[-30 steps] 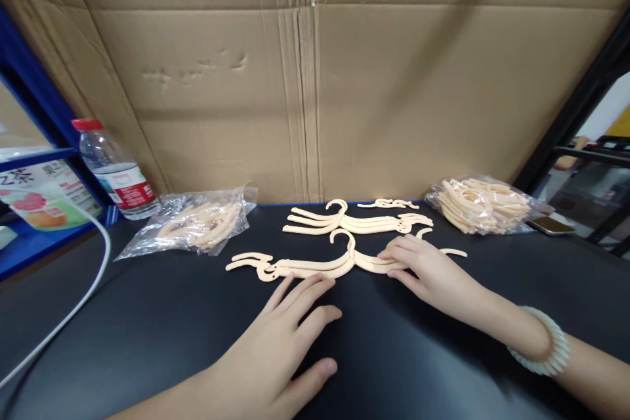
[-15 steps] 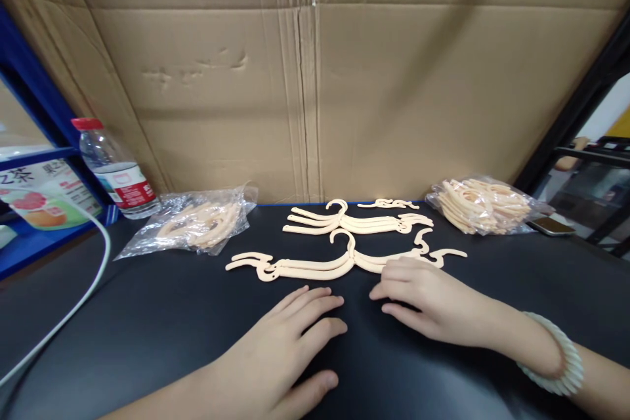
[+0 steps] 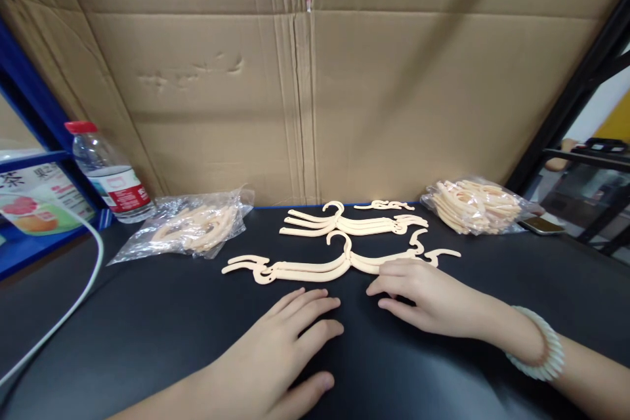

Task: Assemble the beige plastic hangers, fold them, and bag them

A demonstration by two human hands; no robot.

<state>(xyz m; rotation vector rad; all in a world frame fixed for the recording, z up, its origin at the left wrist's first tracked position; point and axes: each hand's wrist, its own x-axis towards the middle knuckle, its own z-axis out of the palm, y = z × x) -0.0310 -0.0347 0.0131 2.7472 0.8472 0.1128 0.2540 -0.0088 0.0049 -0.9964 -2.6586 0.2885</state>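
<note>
The front hanger (image 3: 309, 272) lies sideways just past the wide-spread left hand (image 3: 278, 348) and the nearer, loosely curled right hand (image 3: 427, 295), both holding nothing.

On the black tabletop (image 3: 162, 321), the left hand (image 3: 288, 344) is just short of the nearer cream hanger pieces (image 3: 310, 271), fingers spread, while the loosely curled right hand (image 3: 428, 295) overlaps their right half. More hanger pieces (image 3: 364, 225) lie behind, between a flatter clear bag (image 3: 197, 226) and a fuller one (image 3: 472, 207).
</note>
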